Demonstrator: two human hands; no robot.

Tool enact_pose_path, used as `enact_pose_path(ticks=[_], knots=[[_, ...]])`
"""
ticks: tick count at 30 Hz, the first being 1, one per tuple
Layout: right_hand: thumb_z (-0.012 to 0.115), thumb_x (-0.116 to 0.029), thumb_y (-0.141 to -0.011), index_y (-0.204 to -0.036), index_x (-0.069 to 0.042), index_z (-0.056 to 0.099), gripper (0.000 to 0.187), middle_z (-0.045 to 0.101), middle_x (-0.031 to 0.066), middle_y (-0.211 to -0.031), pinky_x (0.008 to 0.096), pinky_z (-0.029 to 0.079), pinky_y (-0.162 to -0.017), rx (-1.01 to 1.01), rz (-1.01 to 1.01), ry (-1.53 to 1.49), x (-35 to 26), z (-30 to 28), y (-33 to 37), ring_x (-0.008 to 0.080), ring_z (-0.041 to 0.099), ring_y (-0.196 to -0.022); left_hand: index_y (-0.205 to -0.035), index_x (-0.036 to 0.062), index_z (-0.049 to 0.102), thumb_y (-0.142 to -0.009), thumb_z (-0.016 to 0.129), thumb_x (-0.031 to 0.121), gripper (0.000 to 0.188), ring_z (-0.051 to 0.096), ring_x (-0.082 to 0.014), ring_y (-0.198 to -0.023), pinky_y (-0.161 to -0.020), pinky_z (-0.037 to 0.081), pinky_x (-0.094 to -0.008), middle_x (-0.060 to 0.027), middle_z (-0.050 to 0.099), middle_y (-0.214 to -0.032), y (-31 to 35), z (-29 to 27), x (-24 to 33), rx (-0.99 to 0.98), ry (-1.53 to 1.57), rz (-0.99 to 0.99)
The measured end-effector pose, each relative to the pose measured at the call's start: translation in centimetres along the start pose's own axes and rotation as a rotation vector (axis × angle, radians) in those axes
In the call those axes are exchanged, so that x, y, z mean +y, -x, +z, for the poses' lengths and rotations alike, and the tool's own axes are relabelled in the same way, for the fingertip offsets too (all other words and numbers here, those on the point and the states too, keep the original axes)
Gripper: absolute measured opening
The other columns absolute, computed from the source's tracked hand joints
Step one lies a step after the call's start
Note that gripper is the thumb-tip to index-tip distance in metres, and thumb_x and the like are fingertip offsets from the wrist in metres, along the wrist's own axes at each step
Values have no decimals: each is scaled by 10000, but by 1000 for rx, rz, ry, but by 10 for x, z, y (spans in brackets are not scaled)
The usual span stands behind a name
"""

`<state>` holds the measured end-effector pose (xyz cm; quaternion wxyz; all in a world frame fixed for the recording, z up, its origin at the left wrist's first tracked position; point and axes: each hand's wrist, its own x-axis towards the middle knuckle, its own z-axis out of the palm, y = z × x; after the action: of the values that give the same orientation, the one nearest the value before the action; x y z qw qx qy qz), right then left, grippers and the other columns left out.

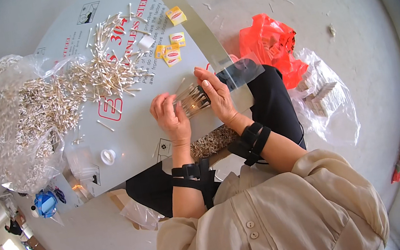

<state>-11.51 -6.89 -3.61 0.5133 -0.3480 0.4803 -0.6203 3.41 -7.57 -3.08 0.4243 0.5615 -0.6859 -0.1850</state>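
Observation:
Between my two hands, over the near edge of the table, lies a bundle of cotton swabs [193, 100] in a clear plastic bag [246, 70]. My right hand [217, 95] grips the bag at the right of the bundle, and the bag's flat end sticks out past it. Curled fingers of my left hand [170, 117] close on the bundle's left end, where a few swabs poke out. A large loose heap of cotton swabs [111, 68] covers the table beyond my left hand, spilling from a big clear sack [4, 128].
Several small yellow cards [172, 55] and a white cap [146, 42] lie on the table [140, 108]. A white round lid [108, 157] sits nearer. Below the edge stands a box of swabs [213, 142]. Right, on the floor, are a red bag [271, 44] and a clear bag of white packs [320, 92].

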Motion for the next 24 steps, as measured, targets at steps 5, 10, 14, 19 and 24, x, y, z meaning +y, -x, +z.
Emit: enact_pose_path(ticks=[5, 10, 14, 19, 24], knots=[[492, -202, -1029, -1311, 17, 543, 361, 531, 94, -1372, 312, 401, -1079, 13, 32, 58, 1, -7, -4, 178, 505, -1261, -853, 96, 672, -725, 724, 51, 145, 504, -283, -1045, -914, 403, -419, -45, 567, -979, -15, -4, 15, -193, -312, 80], [505, -201, -1024, -1297, 12, 558, 351, 548, 96, -1352, 306, 411, -1069, 24, 67, -17, 1, -5, -5, 171, 526, -1239, -813, 89, 650, -709, 742, 62, 141, 504, -275, -1050, -911, 397, -416, -37, 567, -973, -19, -2, 6, -167, -291, 81], [505, -207, -1025, -1295, 13, 559, 353, 548, 95, -1351, 304, 411, -1069, 31, 55, -22, 4, -6, -6, 168, 525, -1240, -799, 77, 642, -704, 742, 51, 140, 501, -277, -1068, -917, 397, -418, -38, 567, -972, -21, -6, 8, -222, -412, 94], [490, -209, -1032, -1300, 16, 553, 355, 532, 95, -1369, 307, 398, -1079, 25, 54, -1, 1, -5, -3, 169, 506, -1256, -928, 65, 641, -758, 685, 27, 180, 503, -302, -1094, -959, 401, -433, -79, 586, -1031, -25, 2, 19, -202, -319, 120], [468, -213, -1041, -1320, 17, 535, 368, 515, 102, -1390, 313, 382, -1087, 14, -157, 202, 2, -8, -15, 177, 494, -1264, -1156, 40, 606, -917, 562, 98, 249, 515, -317, -1126, -1020, 394, -419, -139, 598, -1161, -19, 20, 11, 40, 165, -82]])
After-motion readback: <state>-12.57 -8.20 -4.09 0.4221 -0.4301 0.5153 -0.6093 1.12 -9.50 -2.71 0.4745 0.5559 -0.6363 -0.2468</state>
